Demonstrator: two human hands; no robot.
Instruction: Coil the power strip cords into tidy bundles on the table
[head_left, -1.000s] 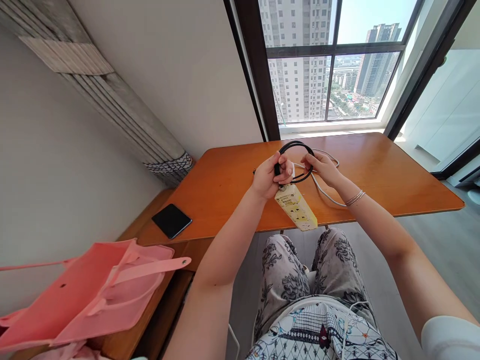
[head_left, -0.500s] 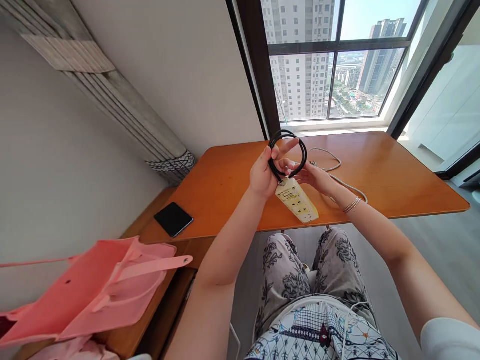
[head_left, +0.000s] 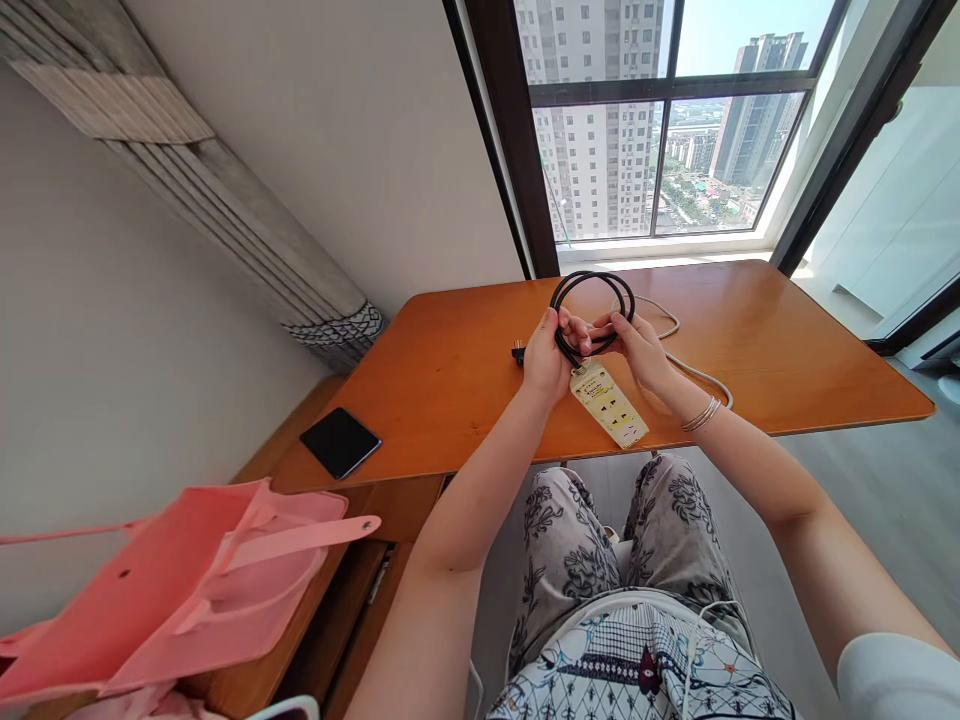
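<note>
A black power cord (head_left: 592, 277) is wound into round loops above the wooden table. My left hand (head_left: 550, 355) is closed around the left side of the coil, and my right hand (head_left: 634, 345) pinches its right side. From the bottom of the coil hangs a cream power strip (head_left: 611, 404) with yellow markings and several sockets, tilted down toward the table's front edge. The cord's black plug (head_left: 518, 353) sticks out just left of my left hand. Parts of the loops are hidden behind my fingers.
On the orange-brown table (head_left: 787, 350), a pale cable (head_left: 697, 374) curves behind and right of my right hand. A black phone (head_left: 340, 442) lies at the left. A pink bag (head_left: 195, 590) stands open at lower left, and a window (head_left: 667, 150) is beyond the table.
The coil and power strip have moved slightly right. My right hand, loose beside the coil before, now grips its right side. The black plug has come into view left of my left hand.
</note>
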